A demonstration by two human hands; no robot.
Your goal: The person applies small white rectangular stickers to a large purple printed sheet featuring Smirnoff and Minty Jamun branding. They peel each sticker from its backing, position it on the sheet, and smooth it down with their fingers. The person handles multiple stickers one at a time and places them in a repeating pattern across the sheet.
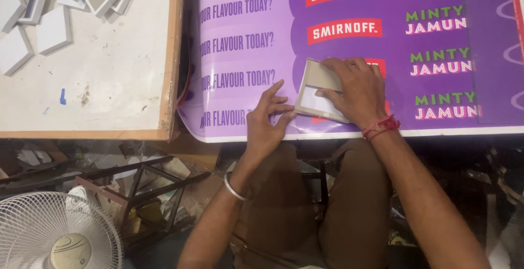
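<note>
The person's right hand lies palm-down on a small grey-tan card panel, fingers spread and pressing it flat, not curled around it; the panel sits on a purple printed sheet, close to the sheet's near white edge. The left hand is just left of the panel, fingers open and splayed, fingertips touching the panel's near-left corner and the sheet beside it; nothing is clasped in either hand.

Step in hand, as a judgement: seating or aligning the panel on the sheet, right hand pinning, left hand steadying the corner. Next move likely calls for steady downward pressure from the pinning hand and a small nudge at the corner without sliding the sheet; whether the panel is stuck down cannot be told.

Well left of the left hand: a white worktable with a wooden edge, a scatter of similar grey-white panels at its far corner. Below the hands: brown trousers; down-left on the floor, a white fan and a dark metal frame.
</note>
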